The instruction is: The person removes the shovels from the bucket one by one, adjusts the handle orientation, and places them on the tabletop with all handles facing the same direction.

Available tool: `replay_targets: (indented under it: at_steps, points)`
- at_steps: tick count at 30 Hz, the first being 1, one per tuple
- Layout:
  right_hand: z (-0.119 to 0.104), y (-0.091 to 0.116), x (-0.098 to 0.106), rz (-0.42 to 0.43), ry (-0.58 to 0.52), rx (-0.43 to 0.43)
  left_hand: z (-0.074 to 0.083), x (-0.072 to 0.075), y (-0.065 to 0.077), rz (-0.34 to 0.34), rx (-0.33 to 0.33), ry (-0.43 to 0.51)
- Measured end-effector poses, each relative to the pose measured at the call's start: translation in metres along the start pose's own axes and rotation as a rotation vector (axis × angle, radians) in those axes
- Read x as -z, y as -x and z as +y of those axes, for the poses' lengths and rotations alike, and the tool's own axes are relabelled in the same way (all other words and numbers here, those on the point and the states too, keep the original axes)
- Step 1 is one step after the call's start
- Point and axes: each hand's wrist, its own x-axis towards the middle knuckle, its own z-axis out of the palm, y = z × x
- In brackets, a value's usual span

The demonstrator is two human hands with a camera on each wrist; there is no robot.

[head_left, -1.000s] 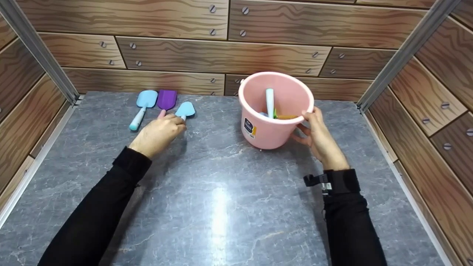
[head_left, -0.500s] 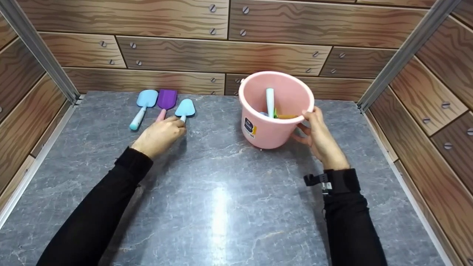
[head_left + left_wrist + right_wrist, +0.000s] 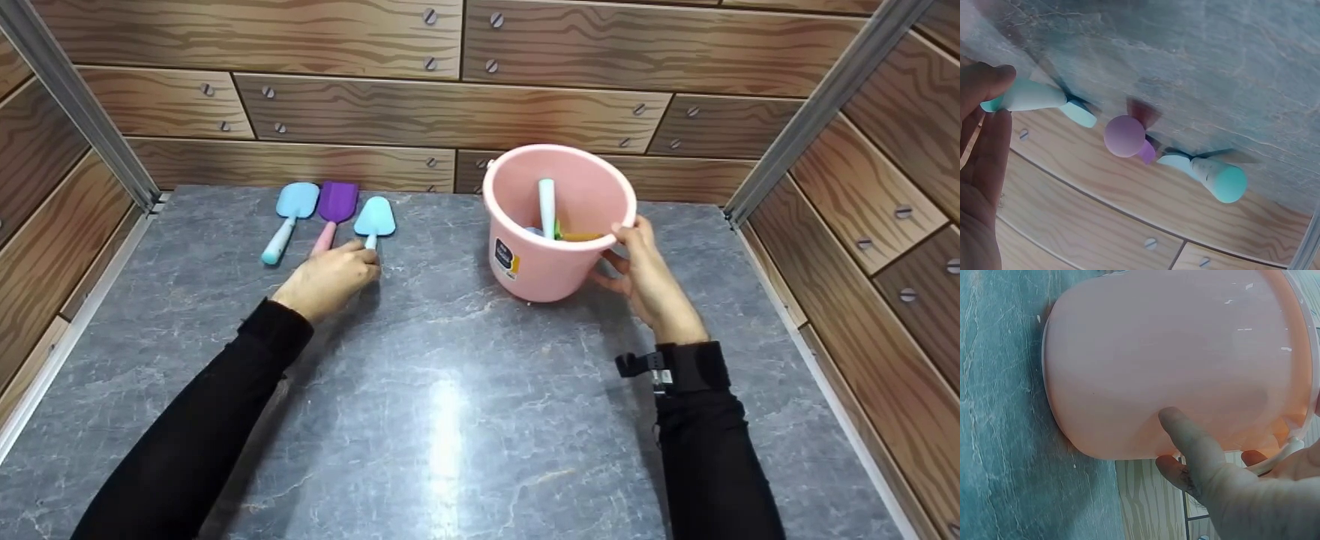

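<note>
In the head view my left hand (image 3: 330, 280) pinches the handle of a small light-blue toy shovel (image 3: 374, 217) between thumb and fingers. Its handle end (image 3: 1026, 95) shows at the fingertips in the left wrist view. To its left lie a purple shovel (image 3: 338, 202) with a pink handle and another light-blue shovel (image 3: 298, 201). My right hand (image 3: 651, 279) grips the rim of a pink bucket (image 3: 540, 271), with other fingers against its outer side (image 3: 1145, 371). Inside the bucket a pale-blue handle (image 3: 547, 210) leans upright beside an orange piece (image 3: 581, 237).
The bucket stands on a grey marbled tabletop (image 3: 360, 420). Wood-patterned walls (image 3: 450, 112) close in the back and both sides, joined by grey metal corner posts (image 3: 825, 112).
The left hand has drawn slightly down and right along the shovel's handle, and the shovel's blade has tipped up and turned a little. The right hand and bucket stay put.
</note>
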Motion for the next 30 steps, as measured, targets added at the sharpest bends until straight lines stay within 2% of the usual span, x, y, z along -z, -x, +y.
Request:
replay_targets:
  at_steps: [5,10,16,23,30]
  points:
    - [0.0,-0.0001,-0.0004,0.002,-0.004,0.002,-0.0011,-0.0017,0.0005,-0.012,0.008,0.02]
    - [0.0003,-0.0001,0.0001,0.002,-0.006,0.004,-0.0016,-0.0023,0.0028,-0.004,-0.016,0.011]
    - [0.0003,0.0,0.0002,0.002,-0.006,-0.002,-0.0026,-0.006,0.0042,0.002,-0.027,-0.032]
    - [-0.0004,0.0004,0.0,0.001,-0.007,-0.004,-0.0023,-0.0082,0.0042,-0.001,0.046,0.059]
    - [-0.0005,-0.0003,-0.0013,0.001,-0.006,-0.002,-0.0021,-0.0103,-0.0006,-0.008,0.072,0.033]
